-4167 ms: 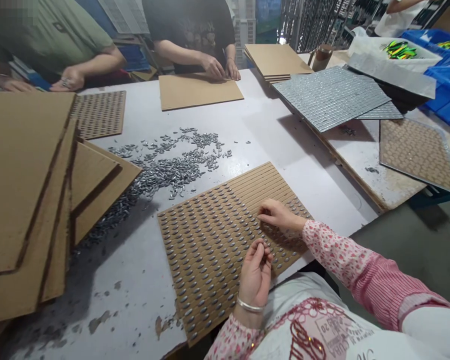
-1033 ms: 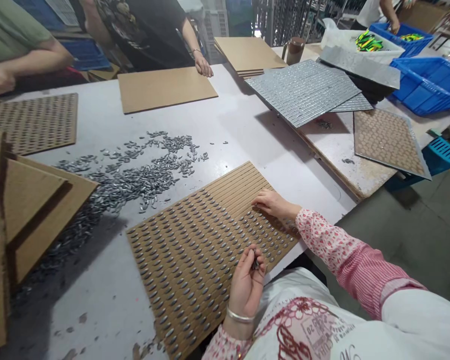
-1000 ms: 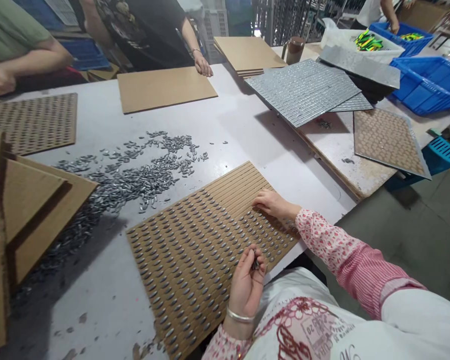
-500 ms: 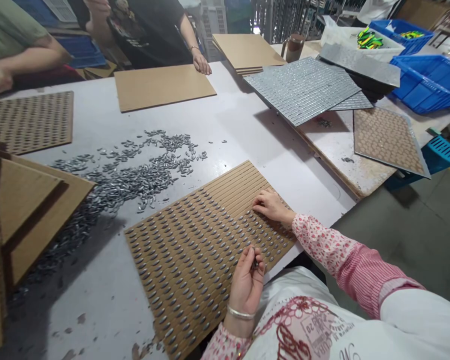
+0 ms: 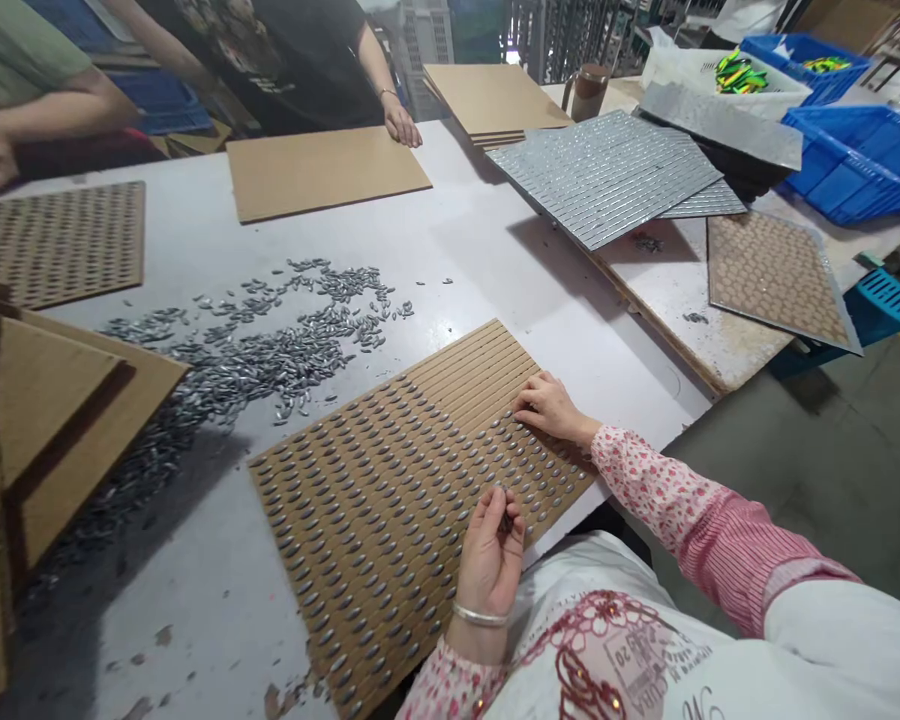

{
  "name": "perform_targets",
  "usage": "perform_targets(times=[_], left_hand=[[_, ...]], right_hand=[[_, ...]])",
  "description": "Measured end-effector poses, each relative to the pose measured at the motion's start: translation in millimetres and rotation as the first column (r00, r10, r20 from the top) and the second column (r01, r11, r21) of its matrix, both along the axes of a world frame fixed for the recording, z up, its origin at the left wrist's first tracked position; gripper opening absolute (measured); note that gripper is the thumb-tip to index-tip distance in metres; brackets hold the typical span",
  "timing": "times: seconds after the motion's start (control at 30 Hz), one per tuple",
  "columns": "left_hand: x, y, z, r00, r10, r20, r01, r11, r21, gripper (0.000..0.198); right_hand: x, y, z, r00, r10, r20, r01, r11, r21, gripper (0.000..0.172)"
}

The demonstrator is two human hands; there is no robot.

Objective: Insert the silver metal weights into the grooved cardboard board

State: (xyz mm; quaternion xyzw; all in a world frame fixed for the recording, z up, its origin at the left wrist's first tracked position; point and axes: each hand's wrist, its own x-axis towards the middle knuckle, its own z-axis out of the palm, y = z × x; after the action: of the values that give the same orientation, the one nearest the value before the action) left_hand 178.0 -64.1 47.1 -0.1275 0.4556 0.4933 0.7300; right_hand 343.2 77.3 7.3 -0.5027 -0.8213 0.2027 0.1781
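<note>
A brown corrugated board (image 5: 390, 480) lies aslant in front of me, with rows of small grey spindle-shaped metal pieces set along its grooves. Its far right corner shows bare grooves. My left hand (image 5: 489, 565), a bracelet at its wrist, is raised palm up over the board's near edge. Its fingers curl around a few of the same metal pieces, mostly hidden. My right hand (image 5: 555, 408) rests on the board's right side at the end of a filled row. Its fingertips are pressed together against the board, and what they hold, if anything, is hidden.
Beyond the board spreads a heap of loose metal pieces (image 5: 270, 360). Tilted brown boards (image 5: 67, 420) stand at left, with another filled board (image 5: 64, 245) behind. Ridged metal sheets (image 5: 607, 175) overhang a side table near blue crates (image 5: 862, 160). A co-worker's hand (image 5: 403, 122) touches a plain board (image 5: 330, 172).
My right hand has shifted slightly right along the board. My left hand has moved a little left and up, its fingers closing more over the pieces. Across the table, a co-worker's raised hand has left view.
</note>
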Motion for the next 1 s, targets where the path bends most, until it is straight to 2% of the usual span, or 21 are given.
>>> perform_targets(times=[0.1,0.17,0.2,0.27,0.33,0.37,0.43,0.5,0.57,0.63,0.67,0.77,0.9,1.0], left_hand=[[3,6,1.0,1.000,-0.001,-0.008,0.001,1.000,0.012,0.007],[5,9,2.0,1.000,-0.002,-0.012,0.003,1.000,0.022,0.007],[5,11,2.4,1.000,0.000,-0.015,0.000,1.000,0.025,0.006],[7,12,2.8,1.000,0.005,-0.017,-0.004,1.000,0.030,0.006],[8,13,2.7,1.000,0.004,-0.013,-0.004,0.999,0.039,0.007],[9,14,2.7,1.000,-0.002,-0.013,0.002,0.999,0.047,0.007],[10,14,3.5,1.000,-0.019,-0.019,0.020,0.997,0.073,0.008],[10,15,5.5,0.999,-0.031,-0.023,0.034,0.994,0.106,0.015],[9,15,8.3,0.999,-0.052,-0.015,0.053,0.991,0.125,0.022],[8,14,10.8,0.997,-0.079,-0.009,0.079,0.991,0.103,0.024],[7,13,11.4,0.996,-0.094,-0.009,0.094,0.993,0.076,0.023],[6,11,10.2,0.993,-0.114,0.021,0.113,0.993,0.033,0.017],[6,7,4.1,0.993,-0.113,0.039,0.108,0.989,0.102,0.016],[6,6,1.2,0.995,-0.104,0.012,0.102,0.988,0.113,0.018]], right_hand=[[-1,-2,7.1,1.000,-0.008,-0.016,0.008,1.000,0.010,0.013],[-4,-9,16.8,0.994,0.009,-0.113,-0.011,1.000,-0.020,0.014],[-5,-13,22.6,0.980,0.048,-0.194,-0.063,0.995,-0.071,0.015],[-7,-26,33.8,0.908,0.161,-0.386,-0.262,0.938,-0.226,0.018],[-11,-39,42.2,0.810,0.202,-0.550,-0.439,0.830,-0.343,0.022],[-12,-45,44.6,0.780,0.182,-0.599,-0.477,0.792,-0.380,0.023],[-15,-50,45.4,0.756,0.085,-0.649,-0.464,0.768,-0.440,0.024],[-13,-45,42.0,0.744,-0.048,-0.666,-0.380,0.790,-0.481,0.022],[-7,-31,36.2,0.761,-0.133,-0.635,-0.237,0.854,-0.464,0.019],[1,-13,30.1,0.844,-0.121,-0.523,-0.083,0.933,-0.351,0.014],[5,-4,27.2,0.895,-0.086,-0.437,-0.045,0.959,-0.280,0.012],[11,13,19.7,0.973,0.027,-0.228,-0.064,0.985,-0.157,0.012],[7,16,11.7,0.991,0.042,-0.130,-0.059,0.989,-0.134,0.007],[5,15,6.8,0.997,0.052,-0.060,-0.056,0.997,-0.058,0.003]])
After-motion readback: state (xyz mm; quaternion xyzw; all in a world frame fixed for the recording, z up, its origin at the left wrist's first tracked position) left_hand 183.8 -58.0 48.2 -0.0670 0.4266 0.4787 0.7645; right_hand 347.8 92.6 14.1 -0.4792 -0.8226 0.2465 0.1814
